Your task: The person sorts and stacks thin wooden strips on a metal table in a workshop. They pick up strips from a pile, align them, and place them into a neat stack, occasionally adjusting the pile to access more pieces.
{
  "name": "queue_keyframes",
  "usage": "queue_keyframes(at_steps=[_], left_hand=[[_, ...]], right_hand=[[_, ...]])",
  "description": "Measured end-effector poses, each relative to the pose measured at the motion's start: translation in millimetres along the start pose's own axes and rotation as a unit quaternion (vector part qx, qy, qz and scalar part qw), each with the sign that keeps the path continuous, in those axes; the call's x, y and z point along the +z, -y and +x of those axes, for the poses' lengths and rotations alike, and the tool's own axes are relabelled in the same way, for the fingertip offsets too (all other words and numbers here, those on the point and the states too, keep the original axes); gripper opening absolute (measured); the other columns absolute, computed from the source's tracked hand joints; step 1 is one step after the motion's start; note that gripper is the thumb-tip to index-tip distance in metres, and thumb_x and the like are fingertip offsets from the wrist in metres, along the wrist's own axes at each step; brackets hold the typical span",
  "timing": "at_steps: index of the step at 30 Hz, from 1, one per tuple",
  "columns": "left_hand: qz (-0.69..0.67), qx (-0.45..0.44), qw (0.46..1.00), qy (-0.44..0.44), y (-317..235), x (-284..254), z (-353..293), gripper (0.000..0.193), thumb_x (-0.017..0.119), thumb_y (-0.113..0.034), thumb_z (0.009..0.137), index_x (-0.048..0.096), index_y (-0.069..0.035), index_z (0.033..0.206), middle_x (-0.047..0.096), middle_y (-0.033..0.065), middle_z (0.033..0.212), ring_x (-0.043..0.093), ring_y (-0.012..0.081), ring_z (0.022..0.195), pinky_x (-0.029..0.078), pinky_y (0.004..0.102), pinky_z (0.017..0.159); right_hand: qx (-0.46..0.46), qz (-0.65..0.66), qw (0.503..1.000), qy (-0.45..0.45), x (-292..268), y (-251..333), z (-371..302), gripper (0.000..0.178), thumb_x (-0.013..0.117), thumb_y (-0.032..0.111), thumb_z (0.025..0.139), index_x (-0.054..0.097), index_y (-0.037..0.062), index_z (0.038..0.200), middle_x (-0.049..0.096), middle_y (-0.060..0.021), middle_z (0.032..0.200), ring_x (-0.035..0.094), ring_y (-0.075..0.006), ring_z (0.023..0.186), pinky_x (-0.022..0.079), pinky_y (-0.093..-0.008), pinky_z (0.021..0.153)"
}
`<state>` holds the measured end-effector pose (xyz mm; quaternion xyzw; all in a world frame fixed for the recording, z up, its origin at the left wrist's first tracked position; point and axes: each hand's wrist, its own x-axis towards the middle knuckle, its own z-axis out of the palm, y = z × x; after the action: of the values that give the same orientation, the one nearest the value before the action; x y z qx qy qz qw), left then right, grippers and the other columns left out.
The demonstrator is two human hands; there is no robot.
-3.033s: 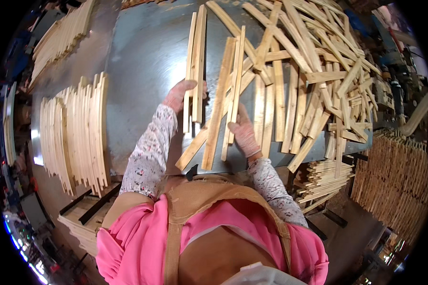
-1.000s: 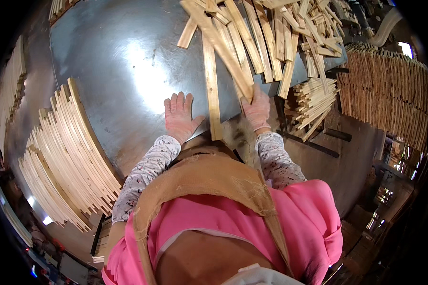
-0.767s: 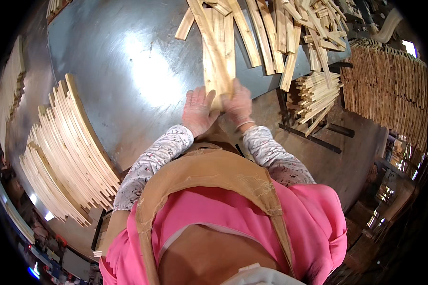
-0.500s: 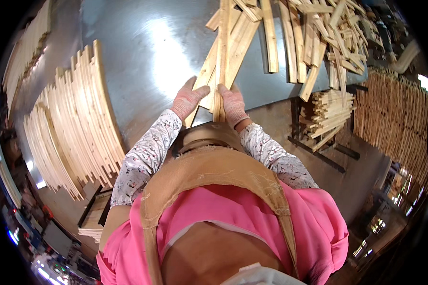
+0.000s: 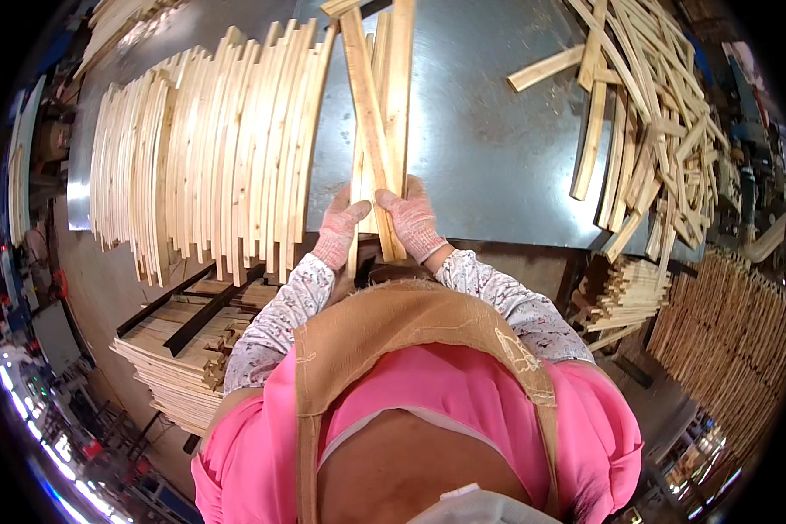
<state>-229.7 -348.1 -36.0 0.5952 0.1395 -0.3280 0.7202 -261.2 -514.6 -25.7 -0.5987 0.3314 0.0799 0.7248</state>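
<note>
My left hand (image 5: 341,229), in a pinkish glove, is closed round the left side of a few pale wooden strips (image 5: 368,122). My right hand (image 5: 412,220), gloved alike, grips the same strips from the right, thumb on top. One strip lies slantwise across the others, and their near ends reach toward my apron. The strips' far ends run out over the metal table (image 5: 472,113). Just left of them stands a long row of strips (image 5: 236,148) set side by side, with uneven near ends that overhang the table edge.
A jumbled heap of strips (image 5: 664,113) covers the table's right end, with one loose strip (image 5: 546,68) pointing left from it. Stacked wood (image 5: 170,367) sits below the table at left. More stacks (image 5: 629,297) and a large bundle of sticks (image 5: 725,341) stand at right.
I have shifted left along the table with the strips in both hands. They have come away from the heap and are now beside the row at left.
</note>
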Motion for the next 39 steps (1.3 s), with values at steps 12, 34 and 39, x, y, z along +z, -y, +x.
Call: queue_keyframes(at_steps=[12,34,39], left_hand=[[0.034,0.035,0.999,-0.024,44,-9,19,0.063,0.077,-0.018,0.094,0.055,0.005,0.148,0.071,0.0160,0.133,0.068,0.0221,0.115,0.054,0.0343,0.103],[0.287,0.258,0.912,-0.137,-4,-58,-5,0.054,0.060,-0.028,0.110,0.047,-0.001,0.155,0.068,0.0171,0.128,0.066,0.0272,0.117,0.054,0.0376,0.101],[0.370,0.283,0.853,-0.234,-96,-108,-18,0.077,0.068,-0.050,0.099,0.050,-0.008,0.161,0.055,0.0266,0.155,0.049,0.0373,0.148,0.029,0.0490,0.130]], right_hand=[[-0.092,-0.195,0.968,-0.127,0,-44,17,0.085,0.072,0.029,0.097,0.031,-0.0079,0.161,0.067,-0.0318,0.131,0.070,-0.0380,0.118,0.054,-0.0430,0.106],[-0.182,-0.258,0.924,0.217,99,34,-3,0.091,0.070,0.052,0.095,0.039,-0.0048,0.159,0.074,-0.0215,0.116,0.074,-0.0296,0.106,0.062,-0.0391,0.090],[-0.090,-0.364,0.869,0.323,96,105,25,0.085,0.073,0.031,0.091,0.039,-0.0071,0.159,0.075,-0.0215,0.117,0.073,-0.0277,0.107,0.059,-0.0364,0.098]])
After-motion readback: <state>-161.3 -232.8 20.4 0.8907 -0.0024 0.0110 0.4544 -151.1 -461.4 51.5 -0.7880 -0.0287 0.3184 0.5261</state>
